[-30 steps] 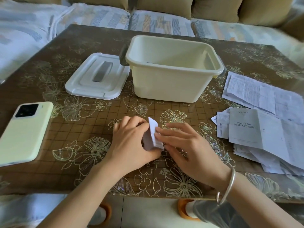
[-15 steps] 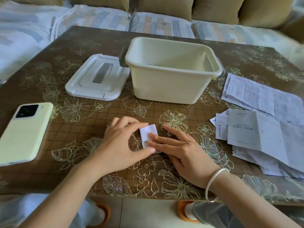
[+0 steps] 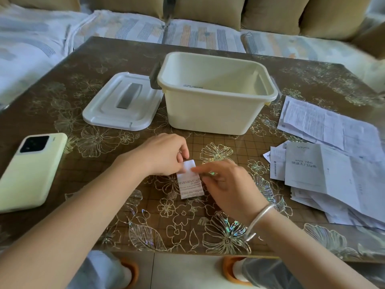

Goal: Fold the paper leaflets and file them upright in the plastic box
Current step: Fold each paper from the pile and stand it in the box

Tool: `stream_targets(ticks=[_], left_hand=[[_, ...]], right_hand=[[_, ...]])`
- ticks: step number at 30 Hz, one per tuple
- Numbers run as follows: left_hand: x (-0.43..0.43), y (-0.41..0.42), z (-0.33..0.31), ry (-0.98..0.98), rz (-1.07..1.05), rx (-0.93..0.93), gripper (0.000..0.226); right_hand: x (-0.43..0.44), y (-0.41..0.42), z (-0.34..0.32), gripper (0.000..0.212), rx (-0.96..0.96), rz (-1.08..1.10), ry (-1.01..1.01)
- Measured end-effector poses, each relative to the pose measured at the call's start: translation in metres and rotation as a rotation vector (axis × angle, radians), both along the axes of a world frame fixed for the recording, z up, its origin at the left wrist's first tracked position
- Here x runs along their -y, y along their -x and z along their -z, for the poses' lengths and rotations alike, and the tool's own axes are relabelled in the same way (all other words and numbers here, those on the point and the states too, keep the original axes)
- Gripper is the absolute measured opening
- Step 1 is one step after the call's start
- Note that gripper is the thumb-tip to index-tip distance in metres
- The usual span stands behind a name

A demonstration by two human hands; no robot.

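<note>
- Left hand (image 3: 160, 155) pinches leaflet (image 3: 190, 182) top edge; leaflet lies on table (image 3: 93, 176) before box (image 3: 208, 115).
- Right hand (image 3: 229, 184) blurred; grip unclear.
- Risk: crease skews if pinch slips; fold may spring open.

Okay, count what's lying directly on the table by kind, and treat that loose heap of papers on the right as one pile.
plastic box: 1
lid: 1
phone: 1
small leaflet being folded: 1
paper pile: 1
Total: 5
</note>
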State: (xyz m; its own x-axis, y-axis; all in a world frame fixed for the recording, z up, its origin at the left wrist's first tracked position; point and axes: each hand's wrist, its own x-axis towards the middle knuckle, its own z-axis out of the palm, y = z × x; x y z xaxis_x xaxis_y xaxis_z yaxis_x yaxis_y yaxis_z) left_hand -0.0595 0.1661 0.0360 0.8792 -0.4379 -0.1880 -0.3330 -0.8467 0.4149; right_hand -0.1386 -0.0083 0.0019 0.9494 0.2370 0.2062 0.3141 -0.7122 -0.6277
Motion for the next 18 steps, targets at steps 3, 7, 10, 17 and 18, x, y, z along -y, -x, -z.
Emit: stream_targets(ticks=[3,7,10,17,18], left_hand=[[0.001,-0.003,-0.002,-0.018,-0.004,-0.05,0.015],[-0.009,0.003,-0.004,-0.028,-0.013,-0.023,0.018],[-0.018,0.011,-0.013,0.123,-0.059,0.018,0.018],[-0.022,0.0,-0.079,0.569,-0.136,0.165,0.019],[-0.018,-0.009,-0.09,0.609,-0.127,0.208,0.018]], right_hand=[[-0.01,-0.009,-0.007,0.026,-0.097,0.159,-0.094],[-0.013,-0.018,-0.013,0.023,-0.233,0.17,-0.031],[-0.009,-0.024,-0.021,0.008,-0.283,0.121,-0.042],[-0.001,-0.051,-0.085,0.016,-0.097,0.019,-0.269],[0.001,-0.06,-0.099,0.017,-0.074,0.005,-0.288]])
